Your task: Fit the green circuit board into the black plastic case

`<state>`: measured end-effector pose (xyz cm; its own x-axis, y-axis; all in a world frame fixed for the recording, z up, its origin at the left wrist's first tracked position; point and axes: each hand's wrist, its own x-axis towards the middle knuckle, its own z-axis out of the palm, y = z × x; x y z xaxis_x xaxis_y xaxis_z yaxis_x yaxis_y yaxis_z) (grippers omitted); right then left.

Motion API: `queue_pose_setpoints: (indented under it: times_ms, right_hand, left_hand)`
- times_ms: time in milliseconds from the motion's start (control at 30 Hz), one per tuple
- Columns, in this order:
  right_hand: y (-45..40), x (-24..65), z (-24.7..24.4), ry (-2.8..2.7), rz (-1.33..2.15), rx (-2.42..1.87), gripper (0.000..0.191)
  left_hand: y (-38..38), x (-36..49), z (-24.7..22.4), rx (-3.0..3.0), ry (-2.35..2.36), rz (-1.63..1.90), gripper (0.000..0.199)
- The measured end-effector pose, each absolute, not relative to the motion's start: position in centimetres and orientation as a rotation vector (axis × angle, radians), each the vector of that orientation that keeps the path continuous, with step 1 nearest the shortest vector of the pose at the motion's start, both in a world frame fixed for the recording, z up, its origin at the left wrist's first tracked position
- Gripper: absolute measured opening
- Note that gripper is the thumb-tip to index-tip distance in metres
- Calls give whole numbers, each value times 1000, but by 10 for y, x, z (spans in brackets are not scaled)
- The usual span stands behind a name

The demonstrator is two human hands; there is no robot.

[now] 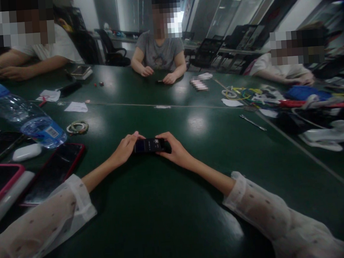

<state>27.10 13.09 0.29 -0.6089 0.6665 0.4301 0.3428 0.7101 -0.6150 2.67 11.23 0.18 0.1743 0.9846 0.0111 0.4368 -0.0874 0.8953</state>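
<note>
A small black device [148, 145] with a dark screen and light markings lies level just above or on the green table [165, 208]; I cannot tell which. My left hand [125, 148] holds its left end, thumb and fingers closed around the edge. At the other end, my right hand [175, 148] grips it between thumb and fingers. The undersides of the device and some fingertips are hidden.
At the left are a water bottle [42, 126], a red-edged phone [55, 172], a pink-edged phone [5, 182], a white case [26, 152] and bracelets [77, 127]. A wrench [252, 122] and tangled cables [255, 95] lie right. Several people sit around the table.
</note>
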Motion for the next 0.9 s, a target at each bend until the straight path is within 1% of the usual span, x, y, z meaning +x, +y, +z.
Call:
queue_pose_setpoints:
  times_ms: [233,400,533,600,767,900]
  right_hand:
    - [133,272,2,-2240,698,-810,54]
    - [135,271,0,-2212,772,-847,54]
    - [135,270,1,-2206,761,-849,53]
    - [135,270,2,-2207,762,-849,53]
    - [134,269,3,-2202,786,-862,53]
    - [134,269,2,-2193,785,-865,53]
  left_hand:
    - [107,27,6,1696,1362,939,56]
    - [105,24,10,1857,1327,867,55]
    - [108,24,5,1946,1333,842,77]
    - [109,24,4,1953,1324,842,81]
    - [109,24,4,1963,1321,855,73]
    - [110,23,3,1964,1313,850,71]
